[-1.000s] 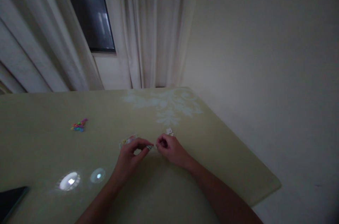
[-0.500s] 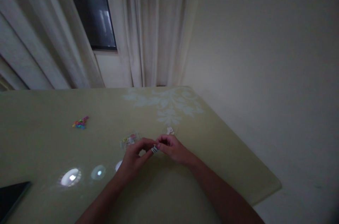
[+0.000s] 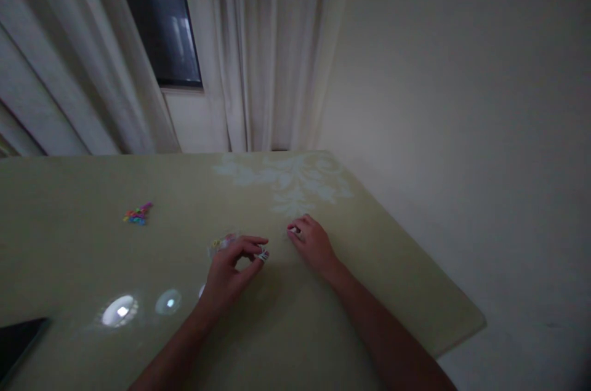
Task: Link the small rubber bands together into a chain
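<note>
My left hand (image 3: 233,262) pinches a small white object with dark stripes (image 3: 263,253) between thumb and fingers, a little above the table. Its exact kind is too small to make out. Farther forward and to the right, my right hand (image 3: 314,245) is down at the tabletop with curled fingers. A small white piece (image 3: 296,231) shows between its thumb and fingertips, mostly hidden by them. Just behind my left hand lies a clear plastic bag (image 3: 216,245) with small coloured bits in it, partly covered by the fingers.
A pile of small bright-coloured pieces (image 3: 138,215) lies on the glossy table (image 3: 378,292) to the left. A dark flat object (image 3: 21,342) sits at the near left edge. Curtains (image 3: 258,52) and a window (image 3: 157,15) stand behind, a wall (image 3: 462,101) at the right.
My right hand has let go of the striped object and moved forward and right to the white pieces. My left hand has shifted slightly left, keeping the striped object.
</note>
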Available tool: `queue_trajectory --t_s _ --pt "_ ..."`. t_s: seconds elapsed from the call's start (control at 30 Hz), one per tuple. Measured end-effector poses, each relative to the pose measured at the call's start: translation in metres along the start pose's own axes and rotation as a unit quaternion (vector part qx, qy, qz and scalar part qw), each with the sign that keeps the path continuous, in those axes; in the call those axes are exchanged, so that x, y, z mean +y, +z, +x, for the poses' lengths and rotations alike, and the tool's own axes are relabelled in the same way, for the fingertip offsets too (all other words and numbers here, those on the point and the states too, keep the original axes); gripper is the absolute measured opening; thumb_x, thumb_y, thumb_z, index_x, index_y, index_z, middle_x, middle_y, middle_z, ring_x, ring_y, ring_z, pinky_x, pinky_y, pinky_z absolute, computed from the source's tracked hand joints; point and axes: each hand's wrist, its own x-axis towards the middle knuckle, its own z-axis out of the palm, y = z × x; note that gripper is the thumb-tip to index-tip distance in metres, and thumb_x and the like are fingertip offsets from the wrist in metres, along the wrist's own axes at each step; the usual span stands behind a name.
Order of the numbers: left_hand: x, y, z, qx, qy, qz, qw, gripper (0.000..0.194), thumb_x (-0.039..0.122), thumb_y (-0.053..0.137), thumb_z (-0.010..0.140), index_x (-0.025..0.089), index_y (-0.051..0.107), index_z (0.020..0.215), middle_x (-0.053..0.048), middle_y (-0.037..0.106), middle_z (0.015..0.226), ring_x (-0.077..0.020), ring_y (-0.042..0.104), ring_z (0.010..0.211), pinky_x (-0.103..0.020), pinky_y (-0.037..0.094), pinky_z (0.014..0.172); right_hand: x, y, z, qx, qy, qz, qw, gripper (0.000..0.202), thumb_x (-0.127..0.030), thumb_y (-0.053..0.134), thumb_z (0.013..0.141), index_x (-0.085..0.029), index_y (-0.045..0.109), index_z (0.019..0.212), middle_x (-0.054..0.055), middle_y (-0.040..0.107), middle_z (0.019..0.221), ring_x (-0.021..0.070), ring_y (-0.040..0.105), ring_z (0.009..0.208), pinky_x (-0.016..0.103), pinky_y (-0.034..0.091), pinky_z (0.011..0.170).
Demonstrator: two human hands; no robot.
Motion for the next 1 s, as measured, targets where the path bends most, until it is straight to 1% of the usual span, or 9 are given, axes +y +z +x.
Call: queue_trajectory --t_s 0.1,0.2,0.37,0.5,0.6,0.7,0.77,0.87,1.0 --pt "0.001 0.002 -0.002 -0.021 -0.002 -0.008 1.0 0.002 0.021 0.071 0.085 0.022 0.072 0.085 -0.005 0.079 0.092 -0.0186 0.074 0.083 -0.029 0.058 0.076 0.0 0.006 0.0 -0.041 -0.033 -0.108 0.993 0.018 -0.021 0.068 0.094 -0.021 0.074 0.111 0.008 0.063 0.106 0.0222 0.06 0.097 0.034 0.046 0.089" --pt "0.003 0.007 -0.005 -0.077 -0.031 -0.018 0.996 0.009 0.018 0.066 0.087 0.022 0.073 0.091 -0.007 0.081 0.1 -0.0194 0.075 0.087 -0.029 0.059 0.078 -0.004 0.01 0.001 -0.06 -0.057 -0.168 0.982 0.018 -0.02 0.067 0.095 -0.023 0.075 0.111 0.009 0.062 0.111 0.024 0.058 0.101 0.037 0.045 0.091" --pt "0.008 0.013 -0.007 -0.12 -0.031 -0.017 0.992 0.018 0.016 0.063 0.088 0.023 0.076 0.099 -0.009 0.078 0.116 -0.021 0.074 0.097 -0.033 0.058 0.084 -0.004 0.011 0.004 -0.067 -0.07 -0.18 0.979 0.014 -0.018 0.063 0.098 -0.021 0.074 0.107 0.011 0.062 0.111 0.0254 0.056 0.104 0.038 0.044 0.09" --pt "0.009 0.011 -0.004 -0.12 -0.012 -0.03 0.992 0.021 0.017 0.06 0.089 0.024 0.077 0.1 -0.008 0.078 0.108 -0.0209 0.073 0.099 -0.033 0.057 0.086 -0.003 0.013 0.004 -0.065 -0.072 -0.155 0.983 0.012 -0.016 0.061 0.098 -0.018 0.073 0.101 0.012 0.063 0.109 0.0263 0.056 0.103 0.041 0.044 0.091" --pt "0.008 0.01 -0.004 -0.118 -0.047 -0.027 0.991 0.02 0.02 0.061 0.09 0.023 0.077 0.101 -0.007 0.079 0.098 -0.0199 0.073 0.09 -0.032 0.057 0.082 -0.004 0.013 0.003 -0.046 -0.059 -0.068 0.995 0.009 -0.016 0.063 0.097 -0.017 0.072 0.097 0.011 0.062 0.107 0.0247 0.056 0.102 0.039 0.044 0.092" --pt "0.005 0.01 -0.007 -0.122 -0.084 -0.022 0.989 0.016 0.021 0.063 0.09 0.023 0.077 0.098 -0.005 0.079 0.093 -0.0193 0.073 0.085 -0.031 0.056 0.08 -0.007 0.009 0.002 -0.028 -0.018 0.106 0.994 0.005 -0.021 0.067 0.095 -0.018 0.071 0.094 0.006 0.063 0.099 0.0188 0.058 0.092 0.032 0.046 0.083" --pt "0.003 0.011 -0.008 -0.119 -0.09 -0.028 0.988 0.013 0.022 0.064 0.09 0.022 0.076 0.095 -0.004 0.078 0.089 -0.0189 0.073 0.082 -0.03 0.056 0.078 -0.01 0.004 0.002 -0.049 0.023 0.219 0.974 0.01 -0.028 0.07 0.093 -0.018 0.071 0.093 0.002 0.063 0.087 0.0156 0.056 0.078 0.028 0.044 0.073" --pt "-0.001 0.011 -0.008 -0.102 -0.088 -0.047 0.99 0.008 0.025 0.068 0.089 0.021 0.074 0.091 -0.004 0.076 0.085 -0.0181 0.071 0.077 -0.029 0.056 0.074 -0.014 -0.004 0.001 -0.113 0.073 0.363 0.922 0.024 -0.04 0.076 0.087 -0.017 0.071 0.09 0.0 0.064 0.077 0.0141 0.055 0.07 0.028 0.043 0.068" --pt "-0.001 0.011 -0.007 -0.07 -0.083 -0.057 0.992 0.008 0.028 0.071 0.088 0.02 0.072 0.086 -0.003 0.074 0.08 -0.0175 0.069 0.073 -0.028 0.056 0.07 -0.02 -0.012 -0.001 -0.178 0.101 0.448 0.87 0.033 -0.045 0.085 0.075 -0.016 0.072 0.084 0.001 0.066 0.076 0.0141 0.058 0.071 0.029 0.044 0.07"
